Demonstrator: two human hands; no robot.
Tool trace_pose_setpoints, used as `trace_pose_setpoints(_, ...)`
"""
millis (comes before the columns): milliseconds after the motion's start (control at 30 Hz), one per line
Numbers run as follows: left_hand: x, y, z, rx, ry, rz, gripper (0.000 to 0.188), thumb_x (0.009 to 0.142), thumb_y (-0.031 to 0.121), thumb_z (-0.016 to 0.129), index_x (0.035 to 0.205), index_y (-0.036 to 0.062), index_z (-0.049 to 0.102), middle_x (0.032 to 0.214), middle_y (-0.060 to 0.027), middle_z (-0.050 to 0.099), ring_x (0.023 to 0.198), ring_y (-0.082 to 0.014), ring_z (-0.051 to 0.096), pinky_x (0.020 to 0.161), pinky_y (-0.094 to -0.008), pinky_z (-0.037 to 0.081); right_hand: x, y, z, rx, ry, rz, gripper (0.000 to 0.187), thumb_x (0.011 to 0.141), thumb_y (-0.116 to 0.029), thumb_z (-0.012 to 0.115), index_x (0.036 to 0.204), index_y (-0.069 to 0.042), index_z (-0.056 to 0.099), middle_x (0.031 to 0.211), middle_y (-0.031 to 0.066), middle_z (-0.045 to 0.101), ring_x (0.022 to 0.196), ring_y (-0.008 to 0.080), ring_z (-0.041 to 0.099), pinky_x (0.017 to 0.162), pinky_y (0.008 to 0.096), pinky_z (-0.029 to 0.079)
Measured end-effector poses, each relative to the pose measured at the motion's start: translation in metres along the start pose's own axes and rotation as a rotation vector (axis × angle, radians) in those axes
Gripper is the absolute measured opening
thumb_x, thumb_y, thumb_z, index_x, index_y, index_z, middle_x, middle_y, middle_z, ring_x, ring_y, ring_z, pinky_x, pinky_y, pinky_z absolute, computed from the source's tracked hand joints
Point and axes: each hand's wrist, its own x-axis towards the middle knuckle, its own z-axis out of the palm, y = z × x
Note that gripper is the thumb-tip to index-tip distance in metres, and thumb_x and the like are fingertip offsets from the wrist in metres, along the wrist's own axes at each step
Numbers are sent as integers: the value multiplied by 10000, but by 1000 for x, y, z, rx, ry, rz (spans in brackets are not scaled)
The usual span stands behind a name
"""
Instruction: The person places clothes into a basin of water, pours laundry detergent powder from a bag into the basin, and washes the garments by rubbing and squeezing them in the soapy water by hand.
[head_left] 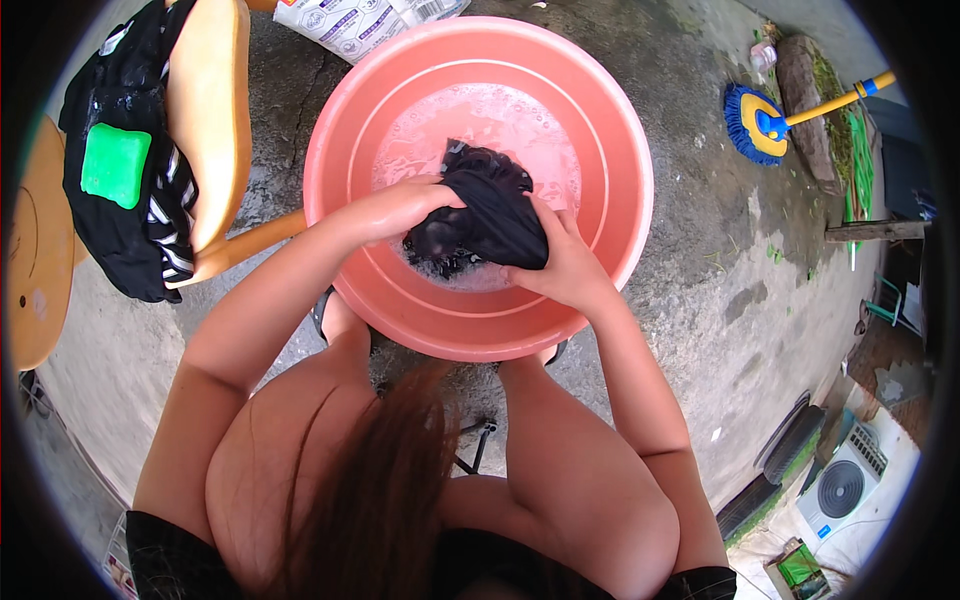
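A wet black garment (pixel 495 215) is bunched up over shallow sudsy water in a large pink basin (pixel 480 335). My left hand (pixel 405 207) grips its left side, the fingertips tucked behind the cloth. From the right, my right hand (pixel 567 258) clasps the other side, thumb near the top edge and fingers around the lower end. Part of the garment hangs down into the foamy water (pixel 500 110). What kind of garment it is, I cannot tell.
A yellow plastic chair (pixel 215 110) at the left bears dark clothes (pixel 110 250) and a green bar of soap (pixel 115 165). Behind the basin lies a white printed bag (pixel 350 25). A blue-and-yellow brush mop (pixel 760 125) rests on the wet concrete at the right.
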Motion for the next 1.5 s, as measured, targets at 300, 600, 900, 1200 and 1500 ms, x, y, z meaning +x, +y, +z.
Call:
trace_pose_setpoints(300, -7, 8, 1, 370, -12, 223, 584, 811, 273, 716, 1267, -35, 519, 1128, -167, 645, 1077, -244, 612, 914, -353, 479, 2, 32, 11, 1033, -128, 263, 341, 886, -137, 622, 1174, 45, 601, 1033, 79, 677, 988, 186, 659, 837, 322, 532)
trace_pose_setpoints(600, 13, -24, -7, 935, 18, -152, 368, 816, 265, 643, 1079, 8, 645, 975, -184, 673, 929, -332, 644, 845, -393, 483, 3, 11, 0, 1246, -157, 216, 476, 872, -141, 655, 1277, 58, 504, 1132, 143, 642, 1005, 181, 640, 870, 311, 523)
trace_pose_setpoints(900, 4, -3, 1, -84, 153, -8, 464, 860, 286, 593, 1174, -55, 616, 1121, -128, 664, 1006, -176, 630, 880, -298, 481, 13, 48, 31, -132, -59, 115, 504, 755, -133, 734, 1219, -7, 584, 1015, 245, 623, 907, 308, 646, 817, 354, 506)
trace_pose_setpoints(1200, 2, -8, -15, 716, 8, 67, 583, 721, 350, 770, 1131, -35, 617, 1061, -215, 656, 984, -305, 647, 836, -380, 494, 18, 52, -9, 1289, 11, 282, 315, 886, -150, 560, 1125, 48, 607, 1005, 140, 689, 920, 200, 678, 790, 300, 555)
trace_pose_setpoints(1500, 18, -20, -21, 941, 2, -70, 352, 750, 150, 619, 1072, 13, 653, 917, -146, 682, 890, -252, 659, 790, -349, 500, 21, 43, -1, 573, -111, 279, 791, 754, -347, 800, 1280, 123, 444, 1103, 200, 641, 1004, 274, 645, 849, 342, 518)
